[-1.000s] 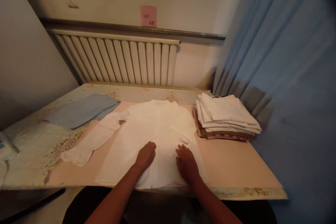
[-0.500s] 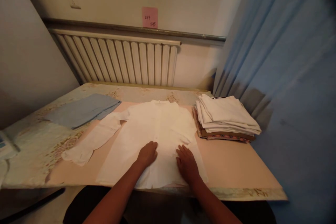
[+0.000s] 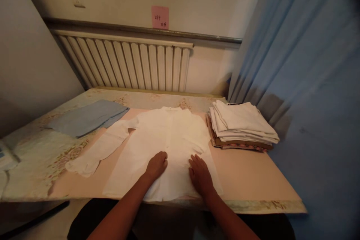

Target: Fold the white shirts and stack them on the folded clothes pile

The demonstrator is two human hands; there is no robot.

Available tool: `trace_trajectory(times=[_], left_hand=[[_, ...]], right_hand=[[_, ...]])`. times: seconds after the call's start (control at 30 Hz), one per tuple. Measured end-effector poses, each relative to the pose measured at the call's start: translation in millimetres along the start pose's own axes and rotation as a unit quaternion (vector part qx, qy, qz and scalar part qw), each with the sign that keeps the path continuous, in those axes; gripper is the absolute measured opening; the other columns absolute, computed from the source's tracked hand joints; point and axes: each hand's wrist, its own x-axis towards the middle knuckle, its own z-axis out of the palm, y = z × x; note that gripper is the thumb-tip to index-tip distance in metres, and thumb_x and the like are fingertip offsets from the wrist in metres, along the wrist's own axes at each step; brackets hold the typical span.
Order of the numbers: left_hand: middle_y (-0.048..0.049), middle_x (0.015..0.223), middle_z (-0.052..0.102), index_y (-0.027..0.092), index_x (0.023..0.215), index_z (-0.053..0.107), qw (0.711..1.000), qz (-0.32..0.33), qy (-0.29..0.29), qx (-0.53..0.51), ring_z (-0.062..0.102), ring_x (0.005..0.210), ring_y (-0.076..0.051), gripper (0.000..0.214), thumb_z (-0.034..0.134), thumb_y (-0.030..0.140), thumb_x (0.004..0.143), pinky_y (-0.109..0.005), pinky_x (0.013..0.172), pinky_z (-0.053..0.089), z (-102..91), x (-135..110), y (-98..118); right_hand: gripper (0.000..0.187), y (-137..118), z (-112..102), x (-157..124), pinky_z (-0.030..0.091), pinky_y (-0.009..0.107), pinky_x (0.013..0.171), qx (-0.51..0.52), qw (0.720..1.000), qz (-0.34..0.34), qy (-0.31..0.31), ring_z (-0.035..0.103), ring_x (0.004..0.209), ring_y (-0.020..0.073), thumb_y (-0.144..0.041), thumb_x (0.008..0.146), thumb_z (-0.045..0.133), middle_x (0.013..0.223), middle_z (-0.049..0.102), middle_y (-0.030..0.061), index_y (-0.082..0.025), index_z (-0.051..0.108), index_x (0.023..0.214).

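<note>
A white long-sleeved shirt (image 3: 152,131) lies flat before me, its collar toward the wall. One sleeve (image 3: 102,148) stretches out to the left; the other is folded in over the right side of the front. My left hand (image 3: 157,164) rests beside the button strip, fingers curled together and closed on the shirt's cloth; its fingertips are partly hidden. Lower on the right part of the shirt, my right hand (image 3: 200,174) lies palm down with its fingers stretched out, touching the fabric just below the folded sleeve's cuff.
Folded clothes (image 3: 243,125), white over brown and patterned, are stacked at the right beside a blue curtain (image 3: 309,101). A folded blue-grey garment (image 3: 90,118) lies at the back left. Under the shirt is a pink sheet (image 3: 247,176) on a flowered tablecloth (image 3: 36,161). Behind stands a radiator (image 3: 126,63).
My left hand has shifted very slightly to the left. My right hand and the shirt stay as they were.
</note>
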Motion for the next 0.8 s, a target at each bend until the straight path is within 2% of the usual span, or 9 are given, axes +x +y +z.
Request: trace_trajectory(times=[0.1,0.23,0.43,0.53,0.63,0.7,0.8], left_hand=[[-0.0002,0.091,0.058,0.022,0.092,0.051,0.999,0.003,0.017,-0.032,0.055,0.083,-0.014,0.012,0.046,0.015,0.083,-0.026,0.076,0.041,0.1,-2.3,-5.6],[0.0006,0.084,0.056,0.021,0.084,0.051,0.998,0.0,0.043,-0.054,0.054,0.077,-0.014,0.008,0.047,0.014,0.083,-0.026,0.072,0.041,2.5,-4.2,-8.3],[-0.0011,0.086,0.057,0.021,0.083,0.055,0.995,0.021,0.077,-0.06,0.055,0.081,-0.016,0.01,0.048,0.014,0.084,-0.028,0.075,0.043,8.9,-6.3,-6.6],[-0.0026,0.093,0.06,0.022,0.092,0.058,0.993,0.041,0.092,-0.06,0.057,0.089,-0.016,0.015,0.046,0.014,0.086,-0.029,0.082,0.046,9.2,-11.4,-10.3],[-0.0077,0.103,0.062,0.02,0.104,0.059,0.991,0.039,0.117,-0.052,0.056,0.102,-0.02,0.024,0.039,0.015,0.091,-0.035,0.092,0.045,11.4,-20.8,-16.9],[-0.0122,0.116,0.061,0.017,0.113,0.058,0.988,0.044,0.147,-0.026,0.054,0.114,-0.024,0.03,0.036,0.017,0.093,-0.041,0.099,0.043,17.6,-29.0,-21.1],[-0.0138,0.137,0.053,0.016,0.127,0.053,0.978,0.095,0.181,0.045,0.044,0.131,-0.028,0.037,0.039,0.024,0.094,-0.046,0.105,0.039,33.8,-42.5,-23.9]], right_hand=[[0.038,0.0,-0.3,0.4,0.035,0.048,0.11,-0.001,1.0,-0.001,0.001,0.042,0.134,0.0267,-0.012,0.086,0.049,0.136,0.055,0.0102,-0.017,0.06,0.122],[0.038,0.1,-0.2,0.4,0.034,0.048,0.111,-0.003,1.0,-0.001,0.0,0.042,0.134,0.0265,-0.011,0.086,0.049,0.136,0.055,0.0104,-0.017,0.059,0.122],[0.037,0.4,-0.3,0.4,0.035,0.048,0.11,-0.007,1.0,-0.001,-0.007,0.042,0.134,0.027,-0.012,0.087,0.048,0.136,0.055,0.011,-0.016,0.059,0.122],[0.038,0.7,0.3,0.4,0.036,0.048,0.11,-0.008,1.0,-0.005,0.0,0.043,0.133,0.0271,-0.011,0.086,0.048,0.136,0.056,0.0112,-0.016,0.059,0.122],[0.039,1.2,1.3,0.0,0.036,0.048,0.11,-0.006,1.0,-0.005,0.006,0.043,0.133,0.0264,-0.012,0.086,0.048,0.136,0.056,0.0106,-0.017,0.059,0.123],[0.038,1.5,1.8,-0.3,0.035,0.048,0.11,-0.006,1.0,-0.004,0.005,0.043,0.133,0.0263,-0.012,0.086,0.049,0.136,0.056,0.0103,-0.018,0.06,0.122],[0.038,1.9,2.6,-0.8,0.035,0.048,0.111,-0.011,1.0,-0.003,-0.001,0.042,0.134,0.0266,-0.012,0.086,0.049,0.137,0.055,0.0098,-0.017,0.059,0.123]])
